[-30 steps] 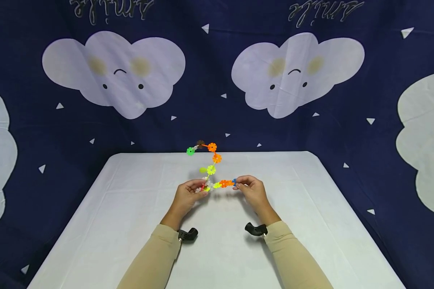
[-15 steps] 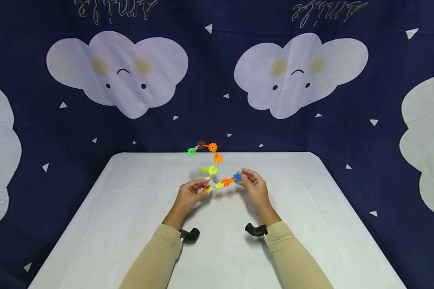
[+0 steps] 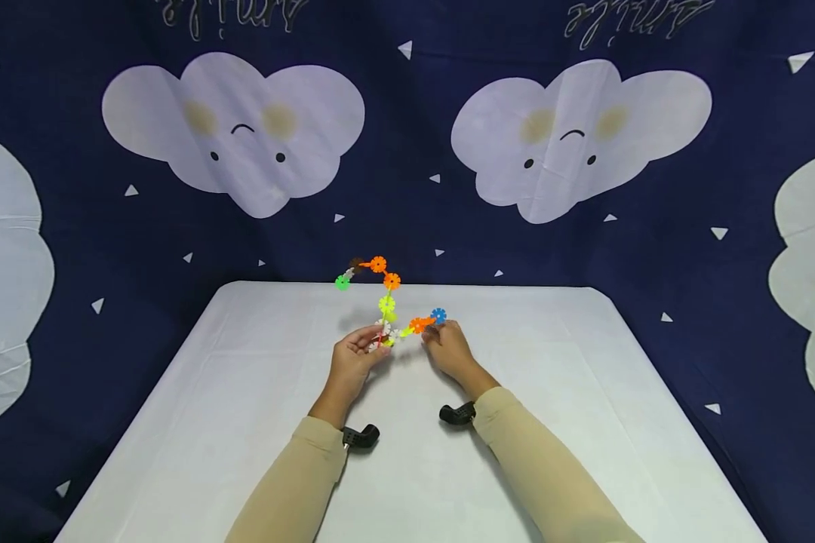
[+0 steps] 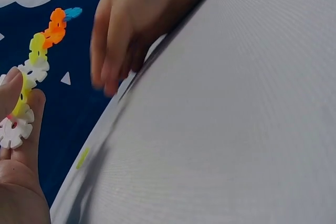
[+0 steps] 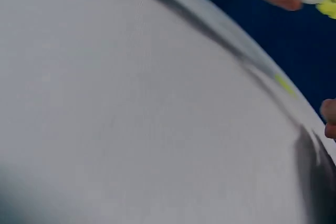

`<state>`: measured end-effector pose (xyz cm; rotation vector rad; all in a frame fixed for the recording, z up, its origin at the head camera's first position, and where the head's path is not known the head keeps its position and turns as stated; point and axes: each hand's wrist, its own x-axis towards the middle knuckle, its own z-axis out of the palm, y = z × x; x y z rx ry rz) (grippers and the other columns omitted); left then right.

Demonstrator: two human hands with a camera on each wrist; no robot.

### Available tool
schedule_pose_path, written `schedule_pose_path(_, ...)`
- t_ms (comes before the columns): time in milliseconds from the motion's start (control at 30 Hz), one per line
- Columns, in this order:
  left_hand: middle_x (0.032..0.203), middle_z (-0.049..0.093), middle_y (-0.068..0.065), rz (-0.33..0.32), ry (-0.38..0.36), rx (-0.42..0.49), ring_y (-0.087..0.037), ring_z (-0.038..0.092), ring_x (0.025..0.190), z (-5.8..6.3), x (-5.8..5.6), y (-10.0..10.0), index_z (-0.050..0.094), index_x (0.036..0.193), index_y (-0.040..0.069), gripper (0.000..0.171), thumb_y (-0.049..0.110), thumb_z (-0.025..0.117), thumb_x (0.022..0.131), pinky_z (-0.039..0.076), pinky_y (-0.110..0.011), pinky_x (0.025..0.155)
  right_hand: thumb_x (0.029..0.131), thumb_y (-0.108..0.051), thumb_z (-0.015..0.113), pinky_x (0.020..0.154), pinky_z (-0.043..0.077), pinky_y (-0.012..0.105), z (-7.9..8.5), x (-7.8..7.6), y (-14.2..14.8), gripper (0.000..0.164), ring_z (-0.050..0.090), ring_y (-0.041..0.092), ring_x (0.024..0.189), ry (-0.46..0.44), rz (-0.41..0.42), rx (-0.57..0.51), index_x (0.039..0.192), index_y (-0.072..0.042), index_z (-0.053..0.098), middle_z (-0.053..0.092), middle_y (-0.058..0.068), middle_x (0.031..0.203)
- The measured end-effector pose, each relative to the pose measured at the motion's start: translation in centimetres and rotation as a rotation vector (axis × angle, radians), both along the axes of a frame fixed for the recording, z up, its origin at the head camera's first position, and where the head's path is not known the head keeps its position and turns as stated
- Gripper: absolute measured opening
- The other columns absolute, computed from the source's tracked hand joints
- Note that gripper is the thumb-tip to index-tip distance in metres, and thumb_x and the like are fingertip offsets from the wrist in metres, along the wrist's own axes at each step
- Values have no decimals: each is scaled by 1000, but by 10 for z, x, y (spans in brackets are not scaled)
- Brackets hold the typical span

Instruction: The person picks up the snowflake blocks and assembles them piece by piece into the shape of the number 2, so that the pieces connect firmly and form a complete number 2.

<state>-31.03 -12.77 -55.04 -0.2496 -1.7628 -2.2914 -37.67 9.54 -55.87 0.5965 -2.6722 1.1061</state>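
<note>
In the head view my left hand [image 3: 352, 363] pinches a chain of interlocking snowflake discs [image 3: 392, 281] between thumb and fingers, above the white table. One arm of the chain rises through yellow, orange and brown pieces to a green disc [image 3: 342, 282]. Its other arm runs rightward through white, yellow and orange to a blue disc [image 3: 438, 316]. My right hand [image 3: 450, 351] is just below the blue end; the left wrist view shows its fingers [image 4: 111, 61] hanging loosely downward, apart from the chain and holding nothing. A loose yellow-green disc [image 4: 83, 158] lies on the table beyond the hands.
The white-covered table [image 3: 258, 422] reaches back to a dark blue curtain [image 3: 394, 151] printed with clouds and triangles. Black wrist cameras [image 3: 361, 437] sit at both sleeve cuffs.
My right hand has let go of the blue disc and moved lower and left, its fingers turning down. The left hand still holds the chain, which has shifted slightly left and up in view.
</note>
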Motion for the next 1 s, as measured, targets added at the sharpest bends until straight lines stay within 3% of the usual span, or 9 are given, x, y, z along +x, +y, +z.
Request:
schedule_pose_path(100,125,71,-23,1,-6,12,-21,71,107,-2,1,1,70,125,-10,43,-21,78,83,61,-28,87,106,-16,61,118,35,50,1,-5,-16,35,51,39,135,30,106,211,135,2,66,65,18,139)
schedule_pose_path(200,125,71,-23,-1,-12,15,-22,71,108,-4,1,3,70,125,-11,44,-21,78,83,60,-29,88,108,-19,58,123,28,51,4,-8,-30,48,39,39,146,22,195,354,154,-6,53,43,13,162)
schedule_pose_path(267,125,71,-23,-1,-10,11,-22,71,108,-4,0,3,69,125,-11,44,-22,78,83,60,-29,88,110,-20,56,124,25,51,8,-9,-38,52,33,40,150,0,222,409,160,-9,45,33,12,168)
schedule_pose_path(400,125,70,-24,-4,2,-4,-21,70,107,-3,-2,1,69,125,-12,44,-21,77,83,60,-28,88,112,-23,52,126,19,51,14,-13,-51,52,30,37,151,-18,207,481,162,-11,42,34,9,168)
schedule_pose_path(533,124,71,-25,2,7,-8,-22,70,106,-2,-2,-2,68,125,-12,44,-22,77,83,61,-27,85,111,-17,54,123,28,49,13,-13,-57,40,42,33,145,42,181,429,150,-9,58,51,8,156)
schedule_pose_path(667,123,72,-23,0,-6,-10,-26,70,106,0,-2,-2,69,125,-11,44,-22,78,83,61,-27,85,105,-5,62,112,45,48,9,-8,-51,24,59,33,126,103,158,267,127,-6,71,67,10,132)
schedule_pose_path(867,124,70,-25,-4,-1,-1,-23,71,104,0,-1,0,69,125,-12,44,-22,77,83,61,-28,85,93,-4,79,97,54,41,3,2,-27,17,66,26,106,-53,184,37,110,-6,79,74,6,107)
schedule_pose_path(1000,125,69,-27,0,-4,-9,-18,72,103,0,0,2,68,125,-13,44,-23,76,83,61,-27,85,91,1,80,85,55,36,1,14,-4,13,63,19,94,-111,167,-73,98,-10,79,69,0,101)
